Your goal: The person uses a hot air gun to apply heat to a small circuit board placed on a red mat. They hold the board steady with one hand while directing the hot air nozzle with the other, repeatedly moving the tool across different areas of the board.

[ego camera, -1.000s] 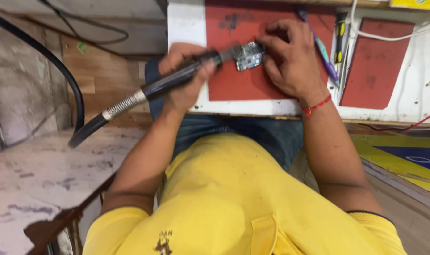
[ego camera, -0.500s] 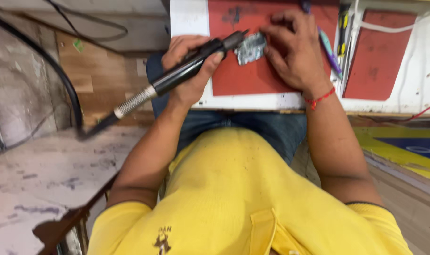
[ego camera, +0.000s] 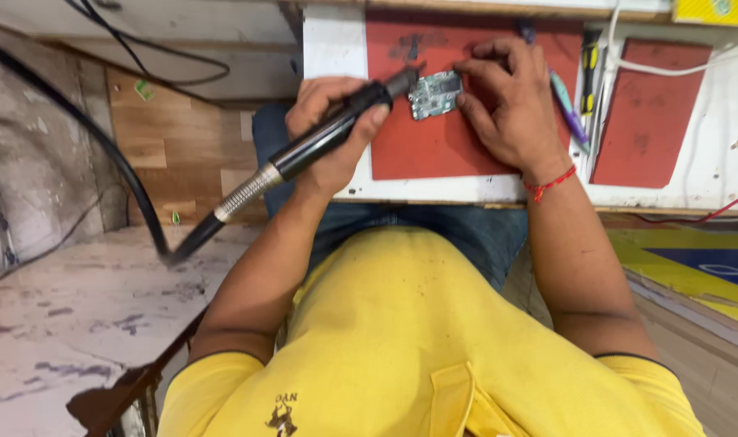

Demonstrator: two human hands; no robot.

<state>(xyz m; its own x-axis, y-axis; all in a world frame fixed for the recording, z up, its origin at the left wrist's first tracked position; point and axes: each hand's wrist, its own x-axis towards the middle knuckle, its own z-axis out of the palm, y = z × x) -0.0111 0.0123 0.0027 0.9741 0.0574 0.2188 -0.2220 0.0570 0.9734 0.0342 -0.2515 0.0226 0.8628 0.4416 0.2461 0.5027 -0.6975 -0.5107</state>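
Lying between the hands, circuit board point(ego camera: 434, 93): left hand point(ego camera: 332, 129) grips hot-air wand point(ego camera: 336, 133), right hand point(ego camera: 510, 105) fingertips pin it.

A white bench point(ego camera: 336, 48) carries a red mat point(ego camera: 442, 137); a second mat point(ego camera: 644, 113) lies right of it, pens point(ego camera: 579, 97) between.

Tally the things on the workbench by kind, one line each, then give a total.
Red mats: 2
Circuit board: 1
Black hot-air handpiece: 1
Pen-like tools: 2
White cable: 1
Total: 7
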